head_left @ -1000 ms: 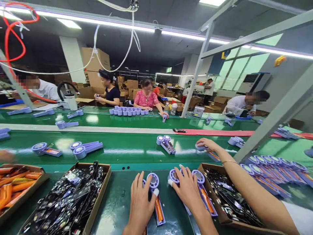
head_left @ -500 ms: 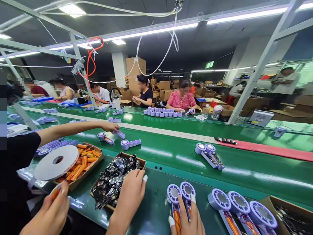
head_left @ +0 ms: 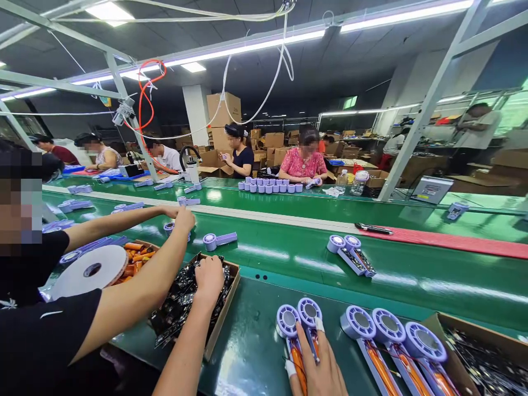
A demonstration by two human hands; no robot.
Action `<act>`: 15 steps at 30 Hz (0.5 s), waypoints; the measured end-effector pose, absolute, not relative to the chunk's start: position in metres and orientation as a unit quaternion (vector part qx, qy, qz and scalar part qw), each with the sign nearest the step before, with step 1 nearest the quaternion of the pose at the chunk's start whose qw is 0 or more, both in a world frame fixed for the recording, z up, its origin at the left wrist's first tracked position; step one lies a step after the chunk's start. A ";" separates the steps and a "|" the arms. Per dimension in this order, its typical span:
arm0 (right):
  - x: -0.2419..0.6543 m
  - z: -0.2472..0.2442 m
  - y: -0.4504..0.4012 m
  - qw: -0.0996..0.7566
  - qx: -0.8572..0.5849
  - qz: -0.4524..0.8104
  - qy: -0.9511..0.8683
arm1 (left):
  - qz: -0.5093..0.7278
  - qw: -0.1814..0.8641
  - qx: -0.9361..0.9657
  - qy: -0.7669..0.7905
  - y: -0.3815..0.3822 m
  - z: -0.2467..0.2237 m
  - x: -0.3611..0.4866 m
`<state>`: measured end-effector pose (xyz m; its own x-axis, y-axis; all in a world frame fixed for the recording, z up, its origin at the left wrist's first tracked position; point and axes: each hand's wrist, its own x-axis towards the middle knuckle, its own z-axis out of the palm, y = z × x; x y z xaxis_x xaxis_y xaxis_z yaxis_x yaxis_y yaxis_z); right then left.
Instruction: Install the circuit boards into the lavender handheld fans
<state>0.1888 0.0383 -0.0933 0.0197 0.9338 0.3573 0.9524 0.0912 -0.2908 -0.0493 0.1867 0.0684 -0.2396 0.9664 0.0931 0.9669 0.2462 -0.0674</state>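
My left hand [head_left: 209,279] is down in a cardboard box [head_left: 225,313] of small black circuit boards [head_left: 177,308]; its fingers curl downward, and what they pinch, if anything, is hidden. At the bottom, my right hand [head_left: 319,360] lies over two lilac handheld fan bodies, a left one [head_left: 287,320] and a right one [head_left: 309,312]. Its thumb and fingers, some with white tips, grip their open handles, where orange batteries show. Right of that hand, three more fan bodies [head_left: 388,325] lie side by side with orange batteries and wires in their handles.
Beside me, a co-worker's arms [head_left: 140,286] reach across a white reel [head_left: 93,269] and orange batteries [head_left: 136,256] to the green belt [head_left: 268,242]. Two fan bodies with boards [head_left: 350,256] lie on the belt. A second box of boards [head_left: 490,357] stands at right.
My left hand has moved left and farther into the circuit board box. My right hand stays on the two fans. The co-worker's nearer arm has swung forward over the batteries to the belt.
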 end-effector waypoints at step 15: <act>0.188 -0.081 0.032 0.211 -0.671 -0.057 -0.708 | -0.017 -0.017 -0.658 -0.752 0.208 0.068 -0.066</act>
